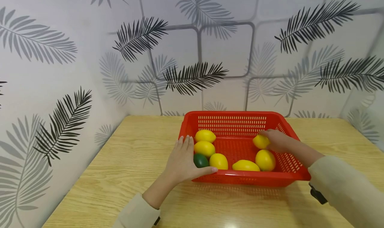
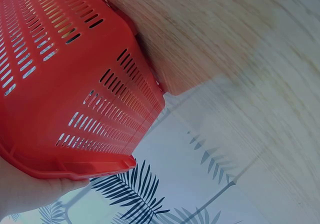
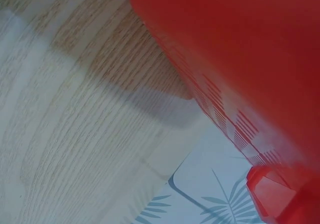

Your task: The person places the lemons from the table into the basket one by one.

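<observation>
A red plastic basket (image 1: 240, 175) with slotted walls stands on the table. At its near left corner rests my left hand (image 1: 181, 163), fingers straight along the left rim and thumb along the front rim. In the left wrist view that hand (image 2: 30, 191) touches the rim. My right hand (image 1: 279, 141) reaches over the right wall and grips a yellow lemon (image 1: 260, 141) inside. Just in front of it lies another lemon (image 1: 265, 160). A lemon (image 1: 246, 165) lies by the front wall. Several lemons (image 1: 204, 149) and a dark green rounded fruit (image 1: 200, 160) sit at the left.
The basket stands on a light wood-grain table (image 1: 135, 148). Behind and to the left are walls with a leaf pattern (image 1: 195, 76). The basket's slotted outer side fills much of both wrist views.
</observation>
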Demonstrator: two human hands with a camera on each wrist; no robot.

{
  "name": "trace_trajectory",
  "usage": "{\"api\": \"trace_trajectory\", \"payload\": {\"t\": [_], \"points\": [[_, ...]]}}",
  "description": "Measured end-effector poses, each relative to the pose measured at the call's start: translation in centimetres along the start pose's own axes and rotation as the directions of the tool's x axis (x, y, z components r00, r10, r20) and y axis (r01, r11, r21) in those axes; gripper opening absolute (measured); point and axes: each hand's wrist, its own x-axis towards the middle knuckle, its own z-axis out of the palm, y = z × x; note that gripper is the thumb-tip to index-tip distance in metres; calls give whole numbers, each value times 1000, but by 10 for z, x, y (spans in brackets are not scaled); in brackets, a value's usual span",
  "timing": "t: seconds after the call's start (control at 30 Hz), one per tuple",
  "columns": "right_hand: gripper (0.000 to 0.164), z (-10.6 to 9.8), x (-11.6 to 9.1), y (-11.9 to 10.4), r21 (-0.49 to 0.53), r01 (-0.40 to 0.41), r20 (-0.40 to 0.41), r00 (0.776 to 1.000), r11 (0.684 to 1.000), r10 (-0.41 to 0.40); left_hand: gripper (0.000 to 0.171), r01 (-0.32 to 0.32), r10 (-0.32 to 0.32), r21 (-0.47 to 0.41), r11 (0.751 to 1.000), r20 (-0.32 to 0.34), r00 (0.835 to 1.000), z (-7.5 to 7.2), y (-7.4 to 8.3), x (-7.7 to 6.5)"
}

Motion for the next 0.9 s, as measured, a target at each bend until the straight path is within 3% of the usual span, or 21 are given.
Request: {"api": "trace_trajectory", "payload": {"t": [0.23,0.47,0.67,0.8,0.9], "points": [[52,0,-1,1,-8,18,-2,1000,1000,-18,113,-8,8,6,1000,-2,1000,0,1,1],[38,-5,-3,0,-55,99,-82,991,994,-104,113,-8,8,23,1000,-1,1000,-1,0,1],[44,-13,-11,-5,-15,59,-147,987,998,-60,112,-8,8,20,1000,-7,1000,-2,0,1],[46,-17,-22,-8,3,57,-230,972,998,-55,111,-11,11,5,1000,-23,1000,-4,-2,0],[45,-18,-32,-6,16,91,-331,940,996,-80,109,-18,18,-4,1000,-41,999,-4,-4,-1]]}}
